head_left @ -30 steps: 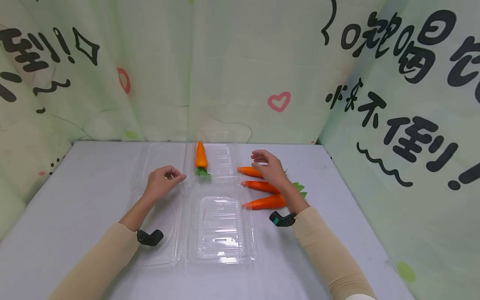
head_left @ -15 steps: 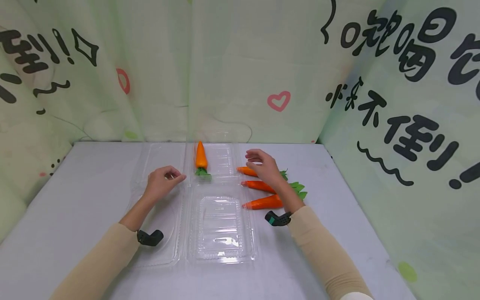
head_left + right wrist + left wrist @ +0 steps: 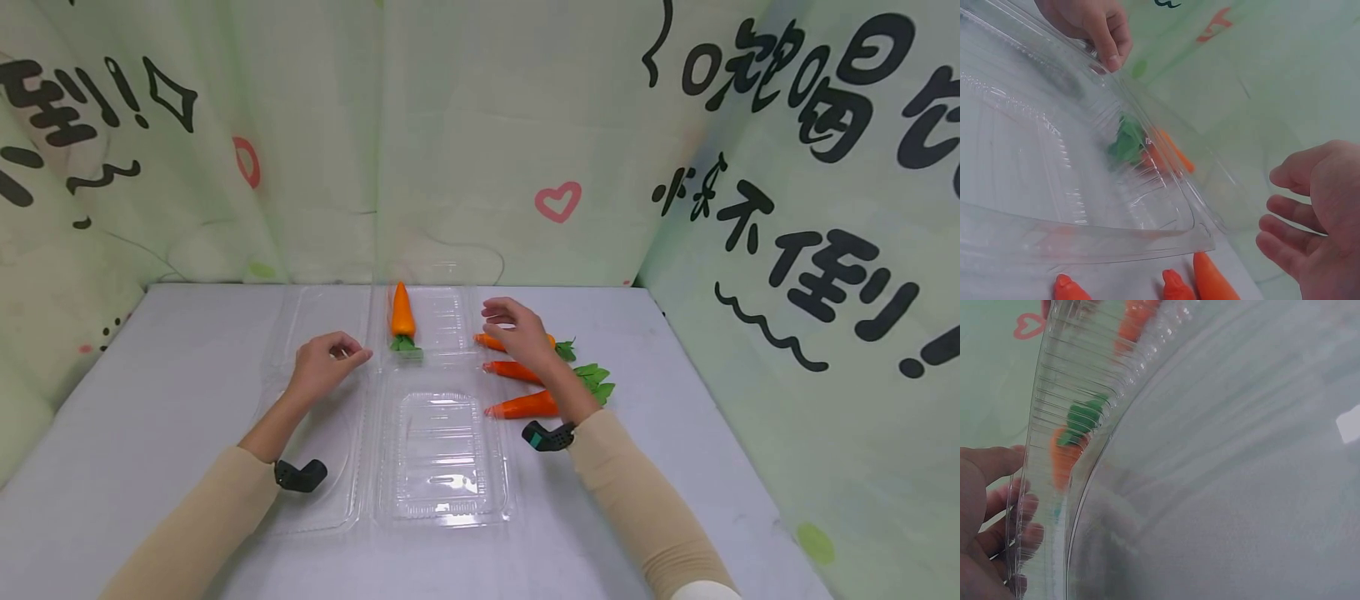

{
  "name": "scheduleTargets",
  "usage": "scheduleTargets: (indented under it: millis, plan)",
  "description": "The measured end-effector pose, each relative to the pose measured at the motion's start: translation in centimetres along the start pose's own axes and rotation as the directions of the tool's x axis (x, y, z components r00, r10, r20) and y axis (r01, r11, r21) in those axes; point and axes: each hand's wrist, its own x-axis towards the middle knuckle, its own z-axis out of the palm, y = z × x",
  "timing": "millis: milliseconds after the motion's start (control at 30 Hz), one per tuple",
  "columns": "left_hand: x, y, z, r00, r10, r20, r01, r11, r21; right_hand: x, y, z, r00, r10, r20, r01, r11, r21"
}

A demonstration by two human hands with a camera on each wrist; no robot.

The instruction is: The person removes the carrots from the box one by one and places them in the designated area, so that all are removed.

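Note:
A clear plastic food container (image 3: 442, 454) lies unfolded on the table. My left hand (image 3: 326, 360) pinches its rim, thumb on one side and fingers on the other, as the right wrist view shows. An orange toy-like carrot (image 3: 402, 315) with green leaves shows through the plastic at the container's far end. To the right lie three more carrots: a far carrot (image 3: 491, 341), a middle carrot (image 3: 513, 371) and a near carrot (image 3: 523, 406), tips toward the container. My right hand (image 3: 521, 333) hovers over the far one with relaxed, parted fingers (image 3: 1282, 250), holding nothing.
The container's see-through lid (image 3: 322, 500) spreads to the left, under my left forearm. A white table (image 3: 150, 433) carries everything. Pale green curtains (image 3: 465, 125) with black lettering and hearts stand behind and at both sides. Black cameras sit on both wrists.
My right hand has drifted left toward the container, uncovering the leaves of the carrots behind it. The left hand, the container and the carrots have stayed put.

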Motion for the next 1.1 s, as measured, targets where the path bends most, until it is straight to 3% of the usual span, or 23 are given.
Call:
scheduleTargets:
  millis: [1100]
  plan:
    - [0.2,-0.4,0.1,1.000,-0.013,0.008,0.013,1.000,-0.003,1.5,-1.3,2.3,0.997,0.010,0.070,-0.010,1.000,-0.010]
